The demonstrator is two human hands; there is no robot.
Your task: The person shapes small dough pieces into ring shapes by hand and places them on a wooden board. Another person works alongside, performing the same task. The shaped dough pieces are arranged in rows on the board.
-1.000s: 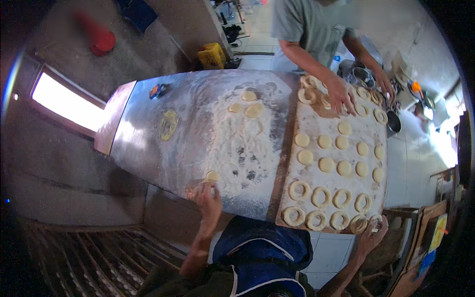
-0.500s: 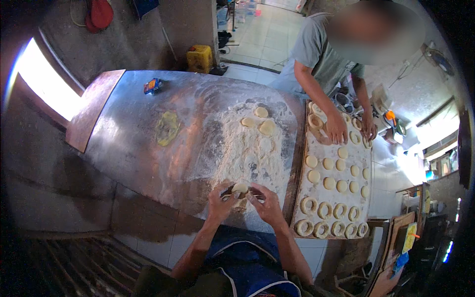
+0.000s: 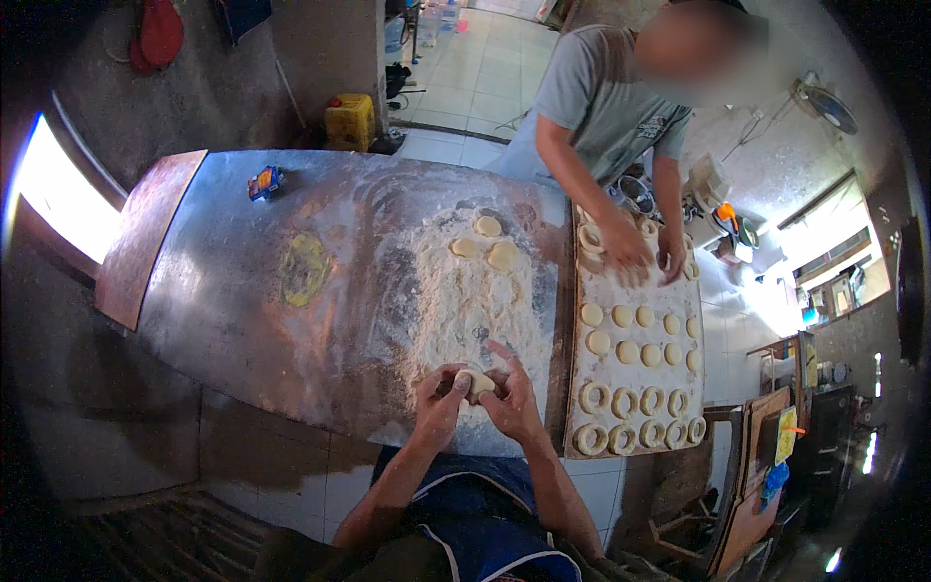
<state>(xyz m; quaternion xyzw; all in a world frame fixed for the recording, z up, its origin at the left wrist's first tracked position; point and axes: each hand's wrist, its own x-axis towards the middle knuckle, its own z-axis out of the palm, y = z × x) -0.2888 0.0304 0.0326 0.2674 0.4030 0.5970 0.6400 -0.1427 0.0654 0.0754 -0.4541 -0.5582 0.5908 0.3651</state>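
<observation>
The left hand (image 3: 439, 403) and the right hand (image 3: 515, 403) are meeting over the near edge of the metal counter (image 3: 228, 262), and both are pinching one small piece of dough (image 3: 476, 384). The left grip is pressing it with the thumb on top and the fingers curling at its side. The right grip is closing on the other side, while its forefinger is stretching away from the dough. Whether a hole is opening in this piece I cannot tell, since the fingers are covering part of it.

The shaping looks partway along. On the board (image 3: 611, 374) to the right, nine rings (image 3: 625, 401) are sitting in two rows at the near end, and these seem done. Above them, ten flat rounds (image 3: 628, 351) are lying in two rows with no holes showing, so they appear left as they are. Three loose rounds (image 3: 502, 256) are resting on the flour (image 3: 436, 320) at the far side of the counter, not yet on the board.

At the board's far end, more rings (image 3: 591, 238) are lying around a co-worker's hands (image 3: 626, 254), which are reaching low over the dough; what they are gripping is unclear. A small blue box (image 3: 264, 182) is standing apart toward the left, beyond a yellow patch (image 3: 304, 270).
</observation>
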